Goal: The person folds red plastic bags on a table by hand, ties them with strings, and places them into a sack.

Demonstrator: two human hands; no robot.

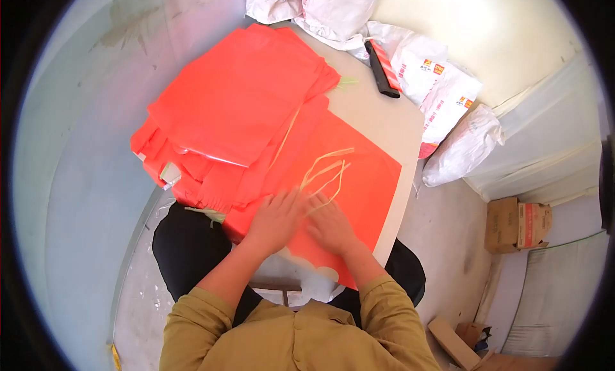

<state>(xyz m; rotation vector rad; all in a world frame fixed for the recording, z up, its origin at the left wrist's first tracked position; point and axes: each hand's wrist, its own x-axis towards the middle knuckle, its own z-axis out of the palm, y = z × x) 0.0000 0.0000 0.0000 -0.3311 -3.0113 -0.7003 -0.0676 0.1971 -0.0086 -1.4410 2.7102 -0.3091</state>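
A large red sheet lies over the near part of the pale table, its material not certain. My left hand is on the sheet with its fingers stretched forward, their tips blurred by motion. Close beside it, my right hand lies low on the same sheet, fingers extended toward the left hand. Thin yellow strips run out from between and under the fingertips and loop forward over the sheet. Whether any finger pins a strip is hidden.
A thick stack of red sheets covers the table's left side. A black-edged, red-and-white striped object lies at the far right of the tabletop. White printed sacks stand behind. Cardboard boxes sit on the floor at right.
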